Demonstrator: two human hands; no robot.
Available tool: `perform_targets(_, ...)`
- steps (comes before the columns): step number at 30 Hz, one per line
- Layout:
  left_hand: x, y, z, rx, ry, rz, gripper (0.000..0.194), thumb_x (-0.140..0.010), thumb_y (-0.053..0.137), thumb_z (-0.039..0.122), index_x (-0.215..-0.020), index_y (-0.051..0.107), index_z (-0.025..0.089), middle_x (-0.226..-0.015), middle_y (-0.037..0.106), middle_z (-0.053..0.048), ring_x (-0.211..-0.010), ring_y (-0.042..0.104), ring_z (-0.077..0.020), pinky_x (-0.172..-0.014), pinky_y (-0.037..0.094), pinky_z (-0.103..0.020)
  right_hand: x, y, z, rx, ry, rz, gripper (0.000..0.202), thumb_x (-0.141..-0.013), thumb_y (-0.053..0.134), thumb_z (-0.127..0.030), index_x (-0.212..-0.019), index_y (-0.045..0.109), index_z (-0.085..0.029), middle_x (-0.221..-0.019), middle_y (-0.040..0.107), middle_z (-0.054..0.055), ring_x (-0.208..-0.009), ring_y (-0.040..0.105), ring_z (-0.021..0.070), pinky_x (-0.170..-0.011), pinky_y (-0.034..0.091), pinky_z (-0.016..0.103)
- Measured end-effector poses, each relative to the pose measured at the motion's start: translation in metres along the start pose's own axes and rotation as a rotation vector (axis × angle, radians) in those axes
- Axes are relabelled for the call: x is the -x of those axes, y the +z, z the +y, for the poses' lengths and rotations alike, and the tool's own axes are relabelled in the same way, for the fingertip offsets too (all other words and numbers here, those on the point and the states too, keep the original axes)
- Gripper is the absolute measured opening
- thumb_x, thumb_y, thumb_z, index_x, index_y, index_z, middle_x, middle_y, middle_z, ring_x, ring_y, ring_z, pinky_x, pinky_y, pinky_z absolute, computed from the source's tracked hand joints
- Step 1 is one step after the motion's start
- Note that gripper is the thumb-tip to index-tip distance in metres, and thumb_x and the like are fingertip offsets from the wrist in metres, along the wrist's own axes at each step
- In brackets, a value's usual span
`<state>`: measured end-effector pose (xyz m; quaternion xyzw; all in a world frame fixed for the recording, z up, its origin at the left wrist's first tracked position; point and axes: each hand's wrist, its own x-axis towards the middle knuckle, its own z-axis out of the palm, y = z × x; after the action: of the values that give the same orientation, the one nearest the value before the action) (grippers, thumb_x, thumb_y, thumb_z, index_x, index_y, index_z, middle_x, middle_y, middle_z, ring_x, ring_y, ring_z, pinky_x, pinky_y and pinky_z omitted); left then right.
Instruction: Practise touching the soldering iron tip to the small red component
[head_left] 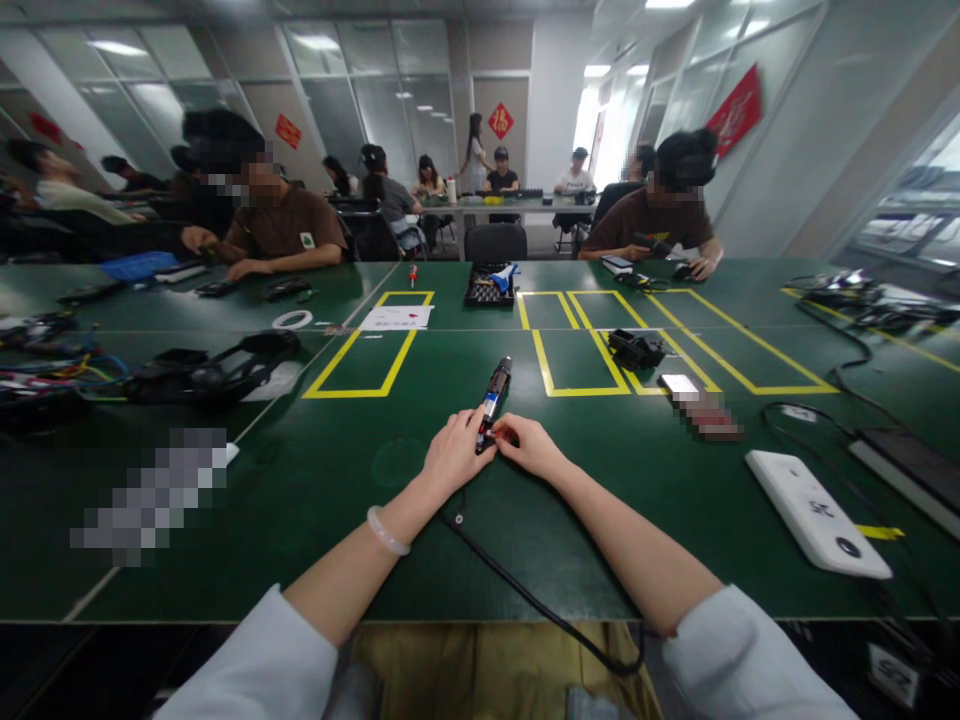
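Observation:
A slim black tool with a metal tip and a blue section, apparently an electric screwdriver, lies on the green table pointing away from me. My left hand is closed around its near end, fingers over the side. At that same end, my right hand is closed in a pinch beside a small red part, possibly a wire. What sits between those fingertips is too small and covered to name. A black cable runs from beneath my left hand over the table's front edge.
A white power bank-like box lies at the right, near cables. Yellow tape outlines mark the table, with a black part on them. A black tray of small parts stands farther back. Co-workers sit across the table.

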<state>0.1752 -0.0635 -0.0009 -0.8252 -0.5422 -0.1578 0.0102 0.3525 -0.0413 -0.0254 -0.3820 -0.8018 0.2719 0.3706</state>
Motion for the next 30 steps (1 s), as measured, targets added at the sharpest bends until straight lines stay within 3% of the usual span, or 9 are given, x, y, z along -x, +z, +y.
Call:
perform_targets(9,-0.007,-0.002,0.005,-0.075,-0.098,-0.011,0.061,-0.091,0.044,0.055,-0.143,0.035,0.025,-0.109,0.052,-0.010,-0.096,0.054,-0.0244,-0.075,0.043,-0.031,0.001,-0.002,-0.001,-0.007,0.015,0.016,0.027,-0.079,0.048,-0.005,-0.099,0.062,-0.018,-0.088,0.067,0.003,-0.073,0.058,0.0136,-0.073,0.045,0.025)
perform_targets(17,-0.016,-0.007,-0.015,-0.157,-0.113,-0.034,0.063,-0.090,0.047,0.055,-0.144,0.037,0.024,-0.114,0.053,-0.012,-0.101,0.052,-0.0270,-0.082,0.042,-0.034,0.001,-0.002,0.005,-0.095,0.053,-0.005,0.024,-0.084,0.048,-0.013,-0.105,0.059,-0.017,-0.080,0.065,0.000,-0.069,0.057,0.0127,-0.070,0.045,0.024)
perform_targets(22,-0.022,-0.013,-0.054,-0.199,-0.222,-0.053,0.062,-0.091,0.043,0.054,-0.145,0.036,0.023,-0.120,0.052,-0.014,-0.105,0.052,-0.0289,-0.085,0.041,-0.037,0.001,-0.004,0.004,-0.089,0.070,-0.018,0.021,-0.085,0.049,-0.015,-0.102,0.061,-0.017,-0.079,0.065,0.001,-0.069,0.058,0.0127,-0.069,0.044,0.024)
perform_targets(30,-0.013,-0.030,-0.148,-0.239,-0.453,-0.080,0.064,-0.089,0.040,0.058,-0.143,0.038,0.023,-0.127,0.048,-0.016,-0.113,0.049,-0.0329,-0.088,0.043,-0.041,0.002,-0.005,0.003,-0.048,0.092,-0.035,0.019,-0.086,0.050,-0.017,-0.099,0.064,-0.017,-0.080,0.066,0.001,-0.069,0.058,0.0129,-0.068,0.044,0.024)
